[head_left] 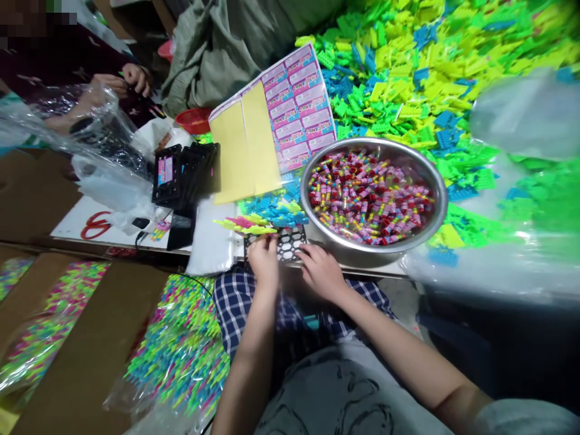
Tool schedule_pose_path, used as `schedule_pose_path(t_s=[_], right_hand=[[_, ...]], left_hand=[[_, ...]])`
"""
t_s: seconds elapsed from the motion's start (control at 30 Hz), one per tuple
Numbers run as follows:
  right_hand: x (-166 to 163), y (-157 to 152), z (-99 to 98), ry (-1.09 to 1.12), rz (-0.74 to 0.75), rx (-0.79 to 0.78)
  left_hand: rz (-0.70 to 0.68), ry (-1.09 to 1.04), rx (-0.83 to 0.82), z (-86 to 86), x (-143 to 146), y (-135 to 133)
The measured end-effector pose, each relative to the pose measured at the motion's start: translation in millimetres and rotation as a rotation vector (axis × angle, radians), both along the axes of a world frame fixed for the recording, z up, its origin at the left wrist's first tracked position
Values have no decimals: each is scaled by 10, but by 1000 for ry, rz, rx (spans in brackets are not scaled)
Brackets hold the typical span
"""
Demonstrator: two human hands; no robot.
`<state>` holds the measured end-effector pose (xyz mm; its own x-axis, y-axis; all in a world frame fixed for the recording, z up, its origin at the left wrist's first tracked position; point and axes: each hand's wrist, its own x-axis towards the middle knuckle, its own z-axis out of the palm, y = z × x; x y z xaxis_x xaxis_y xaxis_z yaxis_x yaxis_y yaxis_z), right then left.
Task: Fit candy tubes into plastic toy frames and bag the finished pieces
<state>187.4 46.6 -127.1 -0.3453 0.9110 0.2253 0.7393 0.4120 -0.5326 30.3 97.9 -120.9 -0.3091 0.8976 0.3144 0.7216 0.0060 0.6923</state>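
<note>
A black plastic piece with honeycomb holes [290, 244] lies at the table's front edge, between my hands. My left hand [263, 261] is closed on its left side, fingers curled over the edge. Fingers apart, my right hand [322, 270] touches the right edge with its fingertips. Just behind are flat toy pieces in yellow and pink [247, 225] and a heap of blue and yellow ones [274, 207]. To the right stands a steel bowl [441, 202] full of small pink-labelled candy tubes [362, 196].
Yellow card [244, 151] lies on a printed label sheet [301, 103]. Black cases [185, 175], clear bags [212, 235] and red scissors [95, 225] are at left. Green and yellow plastic pieces [408, 84] pile up behind. Cartons hold bagged pieces [181, 344]. Another person's hands [122, 81] work far left.
</note>
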Motion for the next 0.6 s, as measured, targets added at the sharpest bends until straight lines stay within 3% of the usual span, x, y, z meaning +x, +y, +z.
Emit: schedule_pose_path(t_s=[0.37,0.6], right_hand=[[-4,-24,-52,-24,8,47],[-45,-78,-43,-95,-17,114]], left_hand=[[-188,229,-59,11,-17,-5],[-194,287,-94,-33,-46,6]])
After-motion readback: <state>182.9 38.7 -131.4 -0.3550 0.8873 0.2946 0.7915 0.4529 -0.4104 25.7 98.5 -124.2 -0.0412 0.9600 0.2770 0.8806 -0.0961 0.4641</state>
